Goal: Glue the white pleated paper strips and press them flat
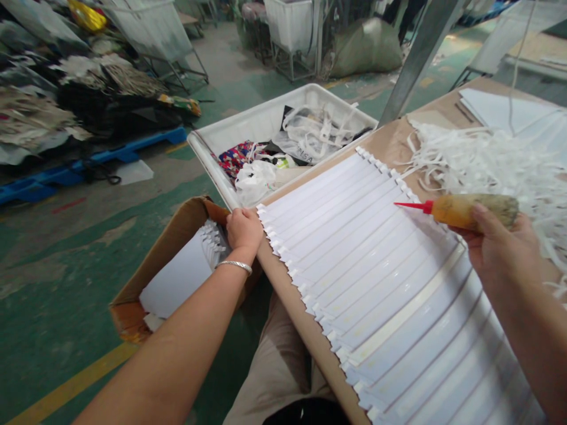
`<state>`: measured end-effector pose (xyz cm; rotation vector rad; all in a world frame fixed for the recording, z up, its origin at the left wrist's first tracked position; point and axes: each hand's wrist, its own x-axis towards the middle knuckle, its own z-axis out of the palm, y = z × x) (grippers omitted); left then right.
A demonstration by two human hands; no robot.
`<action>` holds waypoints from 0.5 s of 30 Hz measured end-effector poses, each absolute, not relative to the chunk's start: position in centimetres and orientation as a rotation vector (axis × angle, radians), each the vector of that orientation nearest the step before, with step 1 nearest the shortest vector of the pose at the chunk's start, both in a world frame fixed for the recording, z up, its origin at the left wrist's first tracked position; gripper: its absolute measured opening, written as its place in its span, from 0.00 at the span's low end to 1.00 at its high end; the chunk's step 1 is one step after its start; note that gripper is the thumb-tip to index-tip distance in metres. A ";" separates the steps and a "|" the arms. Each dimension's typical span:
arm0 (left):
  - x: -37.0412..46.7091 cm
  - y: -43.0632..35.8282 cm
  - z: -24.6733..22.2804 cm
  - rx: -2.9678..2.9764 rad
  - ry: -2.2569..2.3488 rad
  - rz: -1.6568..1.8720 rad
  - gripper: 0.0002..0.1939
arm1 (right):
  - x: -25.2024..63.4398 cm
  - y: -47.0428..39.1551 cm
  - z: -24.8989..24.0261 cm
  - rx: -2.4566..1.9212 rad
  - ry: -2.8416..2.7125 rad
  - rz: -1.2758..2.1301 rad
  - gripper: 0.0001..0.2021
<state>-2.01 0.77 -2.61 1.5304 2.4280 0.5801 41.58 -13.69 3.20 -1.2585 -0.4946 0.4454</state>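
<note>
A bare right hand (502, 245) grips a red-tipped, yellowish plastic bottle (473, 211) — the braceleted left hand (245, 231), fingers curled, touches overlapping white paper sheets (354, 236).

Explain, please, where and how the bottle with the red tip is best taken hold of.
Grip the bottle around its thick body, probably from the blunt end, as the right hand does; the thin red nozzle tapers away leftward.

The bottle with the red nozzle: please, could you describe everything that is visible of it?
The bottle has a stained yellow-orange body that looks like plastic, greyer and dirtier toward its base. A red cap narrows into a long, thin tip. It lies nearly level in the right hand, above the overlapping white sheets, tip pointing left.
</note>
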 end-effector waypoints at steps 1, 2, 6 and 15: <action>-2.0 0.8 -2.6 1.528 2.428 0.582 0.19 | 41.1 -13.9 3.2 -1.268 -0.499 0.452 0.24; -1.9 0.7 -2.6 1.524 2.428 0.584 0.19 | 40.7 -14.2 3.3 -1.277 -0.509 0.463 0.25; -1.6 0.6 -2.3 1.501 2.432 0.581 0.20 | 38.6 -15.5 3.1 -1.299 -0.554 0.503 0.27; -1.1 0.2 -1.5 1.461 2.429 0.572 0.20 | 32.4 -18.8 3.8 -1.411 -0.568 0.603 0.22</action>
